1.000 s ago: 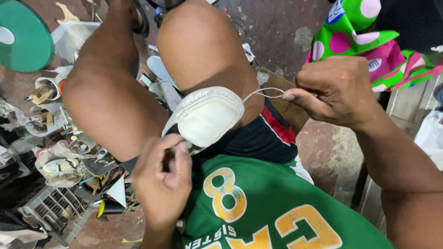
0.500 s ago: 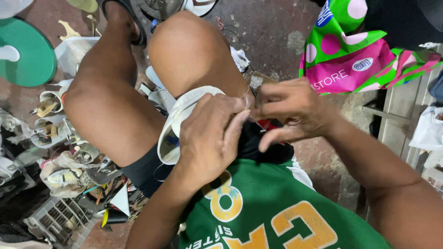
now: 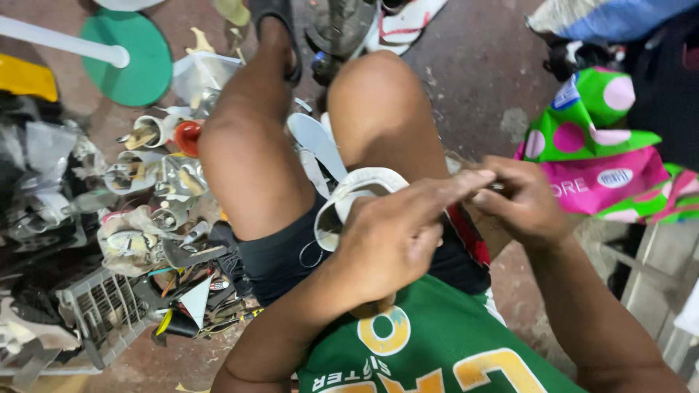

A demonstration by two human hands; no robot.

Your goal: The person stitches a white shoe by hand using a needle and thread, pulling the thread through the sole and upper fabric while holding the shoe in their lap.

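Observation:
I sit with both knees up, and a white padded shoe piece (image 3: 354, 191) rests on my right thigh. My left hand (image 3: 393, 240) lies over it and presses it down, with the fingers stretched toward my right hand. A thin white thread (image 3: 312, 255) loops out beside the piece, over my dark shorts. My right hand (image 3: 523, 202) is just right of the left fingertips, pinched tight on the thread's end. Whether a needle is in that pinch is hidden.
Cans, scraps, tools and a wire basket (image 3: 102, 313) crowd the floor at left. A green round base (image 3: 131, 62) with a white pole stands at top left. A white insole (image 3: 317, 142) lies between my legs. A green and pink dotted bag (image 3: 597, 160) sits at right.
My right hand, which had pulled the thread out to the right, has come back in to the shoe piece. My left hand has moved up from below to lie over the piece.

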